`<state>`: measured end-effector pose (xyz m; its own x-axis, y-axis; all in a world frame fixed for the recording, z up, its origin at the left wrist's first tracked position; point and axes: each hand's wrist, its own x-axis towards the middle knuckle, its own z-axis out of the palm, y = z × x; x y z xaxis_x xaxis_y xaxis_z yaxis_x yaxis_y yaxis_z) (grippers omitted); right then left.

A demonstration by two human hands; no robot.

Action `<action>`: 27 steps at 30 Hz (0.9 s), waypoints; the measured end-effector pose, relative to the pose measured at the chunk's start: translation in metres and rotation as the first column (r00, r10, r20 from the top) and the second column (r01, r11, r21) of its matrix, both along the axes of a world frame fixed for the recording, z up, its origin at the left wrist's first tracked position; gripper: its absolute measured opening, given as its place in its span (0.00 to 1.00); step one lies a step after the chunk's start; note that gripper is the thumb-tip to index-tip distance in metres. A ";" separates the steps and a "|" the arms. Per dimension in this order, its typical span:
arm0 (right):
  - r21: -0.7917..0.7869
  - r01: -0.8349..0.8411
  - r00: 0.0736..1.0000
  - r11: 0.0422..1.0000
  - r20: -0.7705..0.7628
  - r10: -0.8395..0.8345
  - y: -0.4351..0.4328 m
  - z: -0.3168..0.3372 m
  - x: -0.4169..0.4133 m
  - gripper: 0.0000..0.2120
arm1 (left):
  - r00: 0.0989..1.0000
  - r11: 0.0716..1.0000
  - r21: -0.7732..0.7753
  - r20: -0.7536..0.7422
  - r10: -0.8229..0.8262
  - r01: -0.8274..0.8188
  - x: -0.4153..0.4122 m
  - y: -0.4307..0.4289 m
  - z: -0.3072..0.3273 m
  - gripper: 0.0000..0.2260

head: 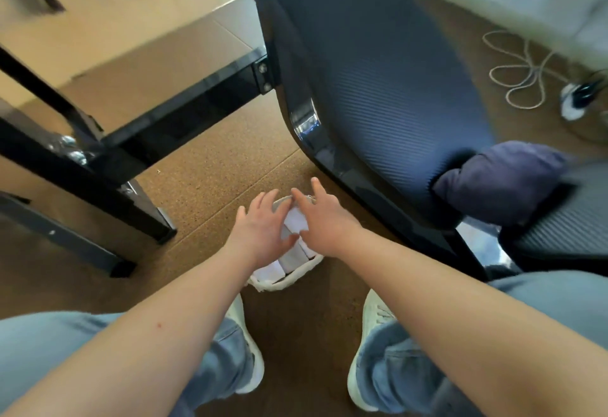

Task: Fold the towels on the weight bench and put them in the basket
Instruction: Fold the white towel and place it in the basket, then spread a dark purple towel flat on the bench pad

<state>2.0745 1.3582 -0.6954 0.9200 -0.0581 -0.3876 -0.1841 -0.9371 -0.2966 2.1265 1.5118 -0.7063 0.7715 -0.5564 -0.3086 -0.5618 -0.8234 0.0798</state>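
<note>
A small white woven basket (289,280) stands on the cork floor between my feet and the weight bench. Folded white and grey towels (292,257) stand packed inside it. My left hand (263,229) and my right hand (324,224) hover side by side over the basket, fingers spread and straight, palms down on or just above the towels. A dark purple towel (503,179) lies bunched on the bench's black padded seat (394,87) at the right.
The bench's black metal frame and legs (108,166) run across the left. A white cord (523,71) coils on the floor at the far right beside a plug. My two pale sneakers (368,350) flank the basket.
</note>
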 end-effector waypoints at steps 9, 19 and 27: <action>-0.015 0.059 0.973 0.998 0.225 -0.054 -0.038 0.080 -0.045 0.41 | 0.985 0.985 -0.151 0.163 -0.059 0.084 -0.034 -0.041 0.084 0.34; -0.135 0.221 0.951 0.966 0.248 -0.183 -0.125 0.138 -0.104 0.34 | 0.941 0.890 -0.331 0.231 -0.246 0.314 -0.063 -0.120 0.128 0.26; -0.339 0.348 0.932 0.874 0.024 -0.362 -0.197 0.146 -0.140 0.36 | 0.948 0.887 -0.339 0.078 -0.307 0.315 -0.082 -0.198 0.130 0.24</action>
<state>1.9347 1.1607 -0.5497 0.7976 -0.5097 -0.3226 -0.5281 -0.8485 0.0348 2.0450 1.3134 -0.5766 0.5456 -0.8370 -0.0410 -0.7893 -0.5298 0.3103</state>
